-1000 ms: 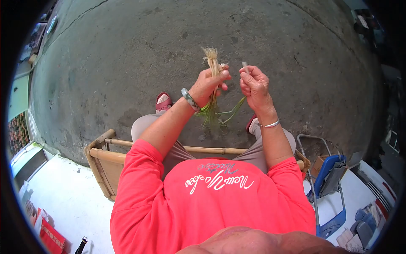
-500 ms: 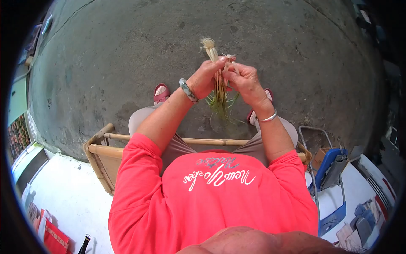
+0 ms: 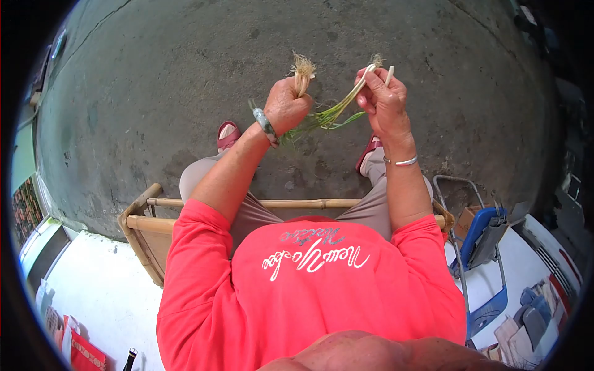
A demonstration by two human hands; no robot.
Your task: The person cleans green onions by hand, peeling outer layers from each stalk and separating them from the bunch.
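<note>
My left hand [image 3: 288,106] is closed around a bunch of spring onions [image 3: 302,69], their pale bulbs and tangled roots sticking up above the fist. Across from it, my right hand [image 3: 385,99] pinches a few thin spring onion stalks [image 3: 346,102] between thumb and fingers, with the rooty end above the fingertips. A short white stalk end [image 3: 389,75] also pokes up from that hand. The green leaves of these stalks trail down to the left and overlap the leaves below my left fist. A mottled bangle sits on the left wrist, a silver one on the right.
Grey concrete floor [image 3: 204,68] spreads out ahead, with my feet in red sandals [image 3: 229,136] on it. I sit on a bamboo seat [image 3: 145,226]. A blue folding frame [image 3: 489,238] stands at the right. Bags and cloths lie on white surfaces behind.
My hands have moved apart; the right one has drawn a few stalks to the right out beside the bunch. The left hand has shifted slightly left, still gripping the bunch.
</note>
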